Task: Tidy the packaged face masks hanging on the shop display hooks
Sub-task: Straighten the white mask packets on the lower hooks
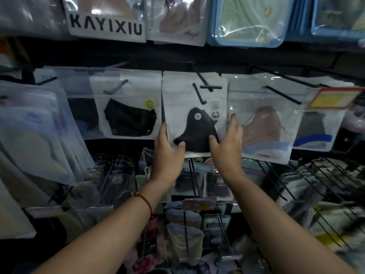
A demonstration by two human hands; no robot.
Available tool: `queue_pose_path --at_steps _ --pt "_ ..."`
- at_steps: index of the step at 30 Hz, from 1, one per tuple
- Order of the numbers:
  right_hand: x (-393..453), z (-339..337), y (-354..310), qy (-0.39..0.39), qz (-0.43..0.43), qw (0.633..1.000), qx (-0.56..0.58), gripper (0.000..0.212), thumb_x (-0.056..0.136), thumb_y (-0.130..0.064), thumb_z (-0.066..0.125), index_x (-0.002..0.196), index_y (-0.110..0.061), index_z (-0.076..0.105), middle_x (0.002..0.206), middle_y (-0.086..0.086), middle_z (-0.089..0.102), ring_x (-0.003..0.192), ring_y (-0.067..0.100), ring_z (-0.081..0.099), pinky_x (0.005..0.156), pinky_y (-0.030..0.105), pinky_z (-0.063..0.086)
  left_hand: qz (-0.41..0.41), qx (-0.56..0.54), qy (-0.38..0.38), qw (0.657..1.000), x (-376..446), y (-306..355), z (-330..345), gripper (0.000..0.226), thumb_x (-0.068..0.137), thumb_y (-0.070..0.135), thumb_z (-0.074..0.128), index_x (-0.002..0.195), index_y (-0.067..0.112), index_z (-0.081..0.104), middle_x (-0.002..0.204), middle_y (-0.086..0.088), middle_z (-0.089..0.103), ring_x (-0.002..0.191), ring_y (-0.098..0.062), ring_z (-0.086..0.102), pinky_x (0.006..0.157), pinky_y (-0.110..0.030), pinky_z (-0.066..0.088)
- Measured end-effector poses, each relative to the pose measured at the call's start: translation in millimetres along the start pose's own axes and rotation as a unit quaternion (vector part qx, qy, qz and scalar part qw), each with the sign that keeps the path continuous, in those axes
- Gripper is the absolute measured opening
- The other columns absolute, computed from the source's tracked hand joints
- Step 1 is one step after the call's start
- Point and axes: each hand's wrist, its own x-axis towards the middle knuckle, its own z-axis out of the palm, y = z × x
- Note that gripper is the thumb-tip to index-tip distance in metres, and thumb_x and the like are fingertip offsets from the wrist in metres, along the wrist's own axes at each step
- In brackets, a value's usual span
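A white packet with a black valved mask (194, 133) hangs from a black T-ended hook (207, 87) at the centre of the display. My left hand (167, 149) grips the packet's lower left edge, thumb on its front. My right hand (227, 143) grips its lower right edge, thumb on the front and fingers along the side. To its left hangs a clear packet with a black mask (129, 119). Overlapping on the right hangs a packet with a brown mask (264, 125).
Blue-edged packets (248, 22) and a packet marked KAYIXIU (106, 26) hang on the row above. A fanned stack of pale packets (35, 135) fills the left. Wire hooks (197, 182) with more packets jut out below. A yellow price tag (333, 97) sits at the right.
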Motion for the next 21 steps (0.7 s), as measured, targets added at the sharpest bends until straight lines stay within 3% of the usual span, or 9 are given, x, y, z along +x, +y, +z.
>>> queue_pose_path --at_steps 2,5,7,10,15,21 --pt "-4.5 -5.1 3.1 -0.003 -0.082 0.993 -0.087 0.086 0.089 -0.011 0.061 0.156 -0.018 0.008 0.159 0.009 0.016 0.145 0.026 0.02 0.116 0.034 0.024 0.078 0.103 0.016 0.991 -10.5 2.5 -7.5 0.074 0.095 0.031 0.062 0.155 0.034 0.02 0.156 0.004 0.029 0.139 -0.017 0.035 0.103 -0.024 0.03" --pt "-7.5 -11.6 8.0 -0.049 -0.186 0.96 -0.202 0.088 0.086 -0.01 0.062 0.157 -0.02 0.01 0.163 0.011 0.005 0.15 0.03 0.008 0.12 0.049 0.02 0.226 0.253 0.032 0.94 -13.4 3.3 -20.0 0.073 0.093 0.03 0.063 0.155 0.029 0.023 0.154 -0.008 0.027 0.141 -0.027 0.028 0.114 -0.038 0.032" --pt "-4.5 -15.8 5.3 -0.078 -0.22 0.944 -0.234 0.087 0.085 -0.013 0.063 0.156 -0.017 0.013 0.164 0.012 0.0 0.15 0.032 0.002 0.121 0.047 0.014 0.27 0.352 0.0 0.896 -6.7 2.1 -22.0 0.076 0.094 0.035 0.06 0.157 0.03 0.019 0.162 -0.014 0.012 0.149 -0.033 0.013 0.121 -0.05 0.022" --pt "11.4 -18.0 -6.8 -0.097 -0.23 0.928 -0.275 0.086 0.086 -0.021 0.063 0.156 -0.014 0.014 0.164 0.014 -0.002 0.15 0.033 -0.003 0.121 0.044 0.009 0.321 0.436 -0.028 0.84 10.0 7.1 -21.6 0.087 0.092 0.042 0.061 0.159 0.032 0.007 0.165 -0.016 -0.011 0.152 -0.037 -0.008 0.123 -0.052 0.006" --pt "44.0 -16.5 -15.8 -0.126 -0.211 0.925 -0.291 0.086 0.087 -0.028 0.061 0.155 -0.01 0.013 0.164 0.015 0.002 0.15 0.033 0.005 0.122 0.041 0.012 0.327 0.511 -0.038 0.794 38.1 20.3 -17.8 0.091 0.091 0.052 0.061 0.159 0.029 0.004 0.165 -0.018 -0.015 0.152 -0.041 -0.009 0.122 -0.054 0.002" --pt "60.4 -9.9 -18.6 -0.16 -0.203 0.916 -0.307 0.088 0.088 -0.025 0.058 0.156 -0.009 0.005 0.164 0.015 -0.005 0.151 0.03 0.002 0.121 0.036 0.007 0.318 0.532 -0.021 0.784 43.7 15.1 -8.8 0.088 0.094 0.057 0.053 0.16 0.028 0.001 0.165 -0.02 -0.009 0.151 -0.043 -0.004 0.122 -0.057 0.004"
